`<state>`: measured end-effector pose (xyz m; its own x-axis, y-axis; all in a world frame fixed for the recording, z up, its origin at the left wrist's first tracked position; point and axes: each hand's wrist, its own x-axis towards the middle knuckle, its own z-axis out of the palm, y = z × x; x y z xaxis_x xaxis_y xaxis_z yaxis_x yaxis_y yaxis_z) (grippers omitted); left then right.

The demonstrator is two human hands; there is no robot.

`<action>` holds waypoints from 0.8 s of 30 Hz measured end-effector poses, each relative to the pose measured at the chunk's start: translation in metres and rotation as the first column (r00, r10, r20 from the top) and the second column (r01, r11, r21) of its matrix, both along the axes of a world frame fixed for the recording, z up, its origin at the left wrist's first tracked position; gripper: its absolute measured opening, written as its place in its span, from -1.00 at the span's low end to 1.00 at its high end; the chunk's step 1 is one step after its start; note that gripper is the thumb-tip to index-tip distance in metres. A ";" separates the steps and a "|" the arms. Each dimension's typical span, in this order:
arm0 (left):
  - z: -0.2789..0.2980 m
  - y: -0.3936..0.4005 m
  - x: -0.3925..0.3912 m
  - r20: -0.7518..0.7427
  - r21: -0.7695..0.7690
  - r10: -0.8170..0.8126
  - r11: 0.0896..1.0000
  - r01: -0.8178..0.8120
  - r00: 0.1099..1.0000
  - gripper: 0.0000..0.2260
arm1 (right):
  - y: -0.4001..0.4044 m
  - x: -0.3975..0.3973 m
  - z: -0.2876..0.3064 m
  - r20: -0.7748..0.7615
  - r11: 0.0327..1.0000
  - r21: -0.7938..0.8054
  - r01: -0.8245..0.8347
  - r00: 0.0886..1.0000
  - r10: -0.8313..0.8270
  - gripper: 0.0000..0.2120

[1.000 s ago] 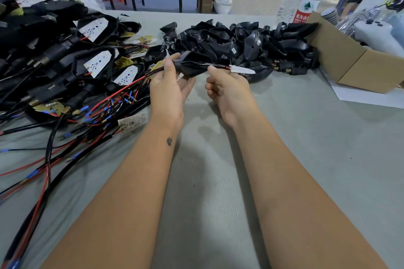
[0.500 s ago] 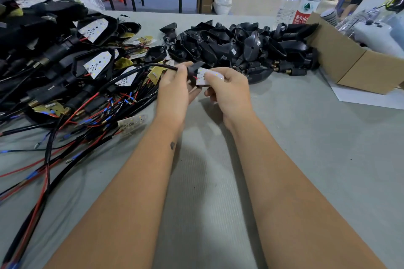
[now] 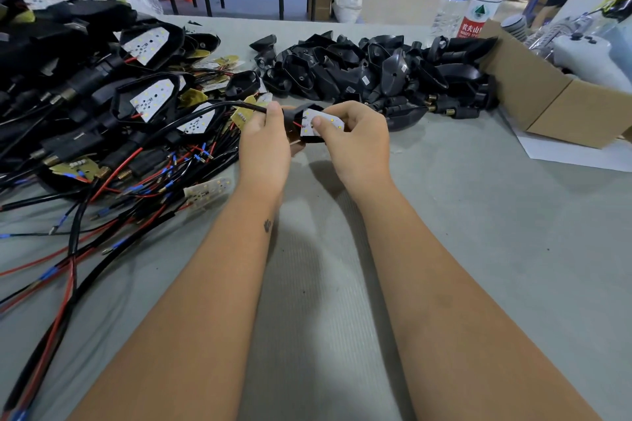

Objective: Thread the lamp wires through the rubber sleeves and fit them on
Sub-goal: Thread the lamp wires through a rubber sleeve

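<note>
Head view, cardboard box (image 3: 547, 106) holding white, perhaps plastic, parts (image 3: 588, 60), hands apart

Black rubber sleeve with a wide cupped mouth (image 3: 297, 117), lifted above the grey table, mouth turned rightward. White LED circuit board with small yellow dots (image 3: 319, 121) seated at that mouth, tilted, a short red lead at its left edge. Black sheathed lamp wire (image 3: 205, 110) emerging from the narrow left end, arching over to the pile of cables at left.
</note>
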<state>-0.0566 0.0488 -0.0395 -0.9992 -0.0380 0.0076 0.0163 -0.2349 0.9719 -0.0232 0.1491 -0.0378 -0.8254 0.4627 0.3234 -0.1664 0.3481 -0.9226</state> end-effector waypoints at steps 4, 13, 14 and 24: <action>0.000 0.000 -0.002 -0.001 -0.021 0.010 1.000 -0.010 1.000 -0.72 | -0.002 -0.002 -0.002 0.024 0.992 0.092 0.091 0.995 -0.094 -0.81; 0.002 -0.006 0.000 0.064 -0.041 -0.023 0.999 0.025 0.998 -0.77 | 0.005 -0.001 0.007 0.111 0.883 -0.411 -0.228 0.948 0.297 -0.76; 0.003 -0.008 0.002 0.068 -0.030 -0.070 0.997 0.072 0.995 -0.80 | 0.008 -0.003 0.007 0.129 0.854 -0.464 -0.237 0.935 0.330 -0.70; 0.014 -0.003 0.024 -0.029 -0.585 -0.502 0.709 0.393 0.864 -0.81 | 0.011 0.004 0.005 0.043 0.824 -0.383 -0.418 0.883 0.467 -0.79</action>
<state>-0.0323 0.0453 -0.0259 -0.8761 0.4788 0.0569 0.2272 0.3058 0.9246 -0.0194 0.1605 -0.0325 -0.9914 0.0989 0.0859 -0.0946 -0.0862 -0.9918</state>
